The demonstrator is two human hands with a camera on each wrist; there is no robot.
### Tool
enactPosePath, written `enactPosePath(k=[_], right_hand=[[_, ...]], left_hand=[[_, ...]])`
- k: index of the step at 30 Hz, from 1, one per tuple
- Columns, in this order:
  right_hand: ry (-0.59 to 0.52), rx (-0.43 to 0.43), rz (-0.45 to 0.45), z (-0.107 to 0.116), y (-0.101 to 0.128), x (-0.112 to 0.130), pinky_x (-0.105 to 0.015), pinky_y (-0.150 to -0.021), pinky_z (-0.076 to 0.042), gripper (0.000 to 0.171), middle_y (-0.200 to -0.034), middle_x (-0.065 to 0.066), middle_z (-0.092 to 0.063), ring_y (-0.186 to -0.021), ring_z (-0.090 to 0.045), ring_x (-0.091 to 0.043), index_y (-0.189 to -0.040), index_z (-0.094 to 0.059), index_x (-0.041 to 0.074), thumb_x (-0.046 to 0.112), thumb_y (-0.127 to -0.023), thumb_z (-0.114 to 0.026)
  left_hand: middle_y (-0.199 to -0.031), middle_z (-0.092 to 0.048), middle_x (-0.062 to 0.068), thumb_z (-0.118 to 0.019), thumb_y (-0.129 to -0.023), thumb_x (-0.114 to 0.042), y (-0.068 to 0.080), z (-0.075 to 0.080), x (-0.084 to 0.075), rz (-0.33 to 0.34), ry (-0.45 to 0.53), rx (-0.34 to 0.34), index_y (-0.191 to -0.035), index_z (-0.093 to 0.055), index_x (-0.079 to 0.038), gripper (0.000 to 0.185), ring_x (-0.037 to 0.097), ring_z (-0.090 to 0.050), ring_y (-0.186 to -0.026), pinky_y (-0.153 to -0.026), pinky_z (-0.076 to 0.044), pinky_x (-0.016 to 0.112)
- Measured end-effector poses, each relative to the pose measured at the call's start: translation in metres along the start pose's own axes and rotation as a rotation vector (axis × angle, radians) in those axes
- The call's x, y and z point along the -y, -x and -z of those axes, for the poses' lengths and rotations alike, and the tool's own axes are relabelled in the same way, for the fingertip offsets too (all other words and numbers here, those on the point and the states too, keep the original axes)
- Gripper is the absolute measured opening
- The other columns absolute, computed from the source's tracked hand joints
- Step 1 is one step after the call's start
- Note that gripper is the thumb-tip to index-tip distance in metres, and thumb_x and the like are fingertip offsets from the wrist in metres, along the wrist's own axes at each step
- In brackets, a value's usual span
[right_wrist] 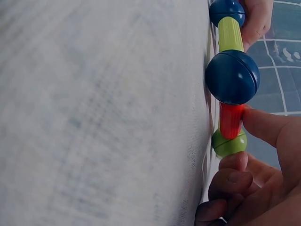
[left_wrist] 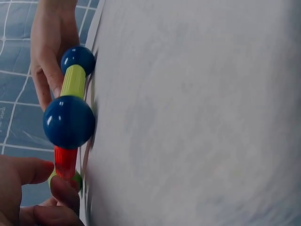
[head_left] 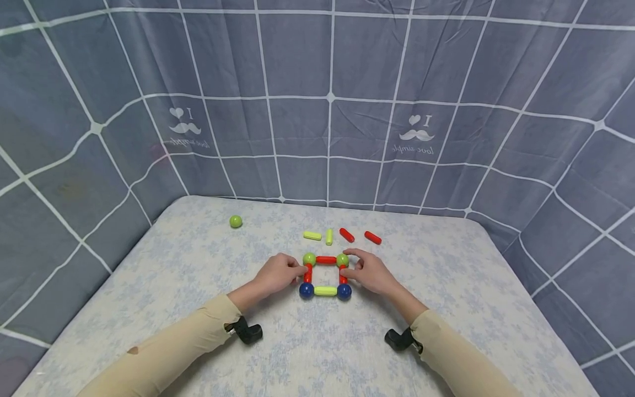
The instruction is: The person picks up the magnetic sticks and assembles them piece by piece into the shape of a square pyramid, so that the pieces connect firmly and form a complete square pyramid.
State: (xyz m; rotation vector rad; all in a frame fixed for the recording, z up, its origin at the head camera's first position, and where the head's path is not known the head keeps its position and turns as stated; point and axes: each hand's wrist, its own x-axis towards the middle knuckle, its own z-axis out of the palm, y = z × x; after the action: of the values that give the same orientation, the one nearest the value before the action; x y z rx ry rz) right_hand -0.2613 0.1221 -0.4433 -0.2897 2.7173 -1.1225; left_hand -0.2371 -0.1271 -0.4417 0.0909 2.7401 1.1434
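A square built of toy rods and balls lies on the table between both hands. Two green balls, left (head_left: 309,258) and right (head_left: 342,260), form its far corners; two blue balls, left (head_left: 306,290) and right (head_left: 344,291), form the near ones. Red rods make the far side (head_left: 326,259), left side (left_wrist: 66,162) and right side (right_wrist: 231,120); a yellow-green rod (head_left: 325,290) is the near side. My left hand (head_left: 279,273) pinches the left red rod between thumb and finger. My right hand (head_left: 371,272) holds the right side, thumb against its red rod, index finger at the green ball.
Beyond the square lie two loose yellow-green rods, one crosswise (head_left: 312,235) and one lengthwise (head_left: 329,237), and two red rods, left (head_left: 346,235) and right (head_left: 373,237). A loose green ball (head_left: 235,221) sits far left. A grey checked curtain (head_left: 297,127) surrounds the patterned table (head_left: 317,353).
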Motion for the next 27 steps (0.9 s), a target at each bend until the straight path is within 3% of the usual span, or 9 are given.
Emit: enactPosePath(k=[8, 16, 27], right_hand=[[-0.004, 0.003, 0.007, -0.002, -0.002, -0.005, -0.027, -0.046, -0.031, 0.050, -0.062, -0.004, -0.051, -0.050, -0.044, -0.018, -0.125, -0.054, 0.031, 0.038, -0.078, -0.072], [-0.014, 0.004, -0.006, -0.002, -0.001, -0.004, -0.027, -0.047, -0.031, 0.051, -0.061, -0.004, -0.051, -0.049, -0.044, -0.018, -0.125, -0.054, 0.032, 0.039, -0.078, -0.072], [-0.034, -0.003, -0.020, -0.001, 0.003, -0.001, -0.028, -0.048, -0.033, 0.051, -0.060, -0.004, -0.050, -0.049, -0.044, -0.018, -0.125, -0.054, 0.030, 0.039, -0.078, -0.072]], left_hand=[[-0.064, -0.061, 0.003, -0.061, -0.085, -0.023, -0.022, 0.006, 0.008, -0.017, 0.052, -0.067, -0.087, -0.067, -0.016, 0.010, 0.013, -0.050, -0.051, -0.048, -0.040, 0.027], [-0.069, -0.060, 0.010, -0.060, -0.088, -0.022, -0.045, 0.011, 0.010, -0.045, 0.134, -0.081, -0.103, -0.067, -0.013, 0.019, 0.015, -0.049, -0.049, -0.046, -0.039, 0.028], [-0.077, -0.059, 0.015, -0.061, -0.087, -0.021, -0.072, 0.015, 0.012, -0.062, 0.228, -0.084, -0.109, -0.065, -0.015, 0.023, 0.017, -0.046, -0.053, -0.047, -0.037, 0.028]])
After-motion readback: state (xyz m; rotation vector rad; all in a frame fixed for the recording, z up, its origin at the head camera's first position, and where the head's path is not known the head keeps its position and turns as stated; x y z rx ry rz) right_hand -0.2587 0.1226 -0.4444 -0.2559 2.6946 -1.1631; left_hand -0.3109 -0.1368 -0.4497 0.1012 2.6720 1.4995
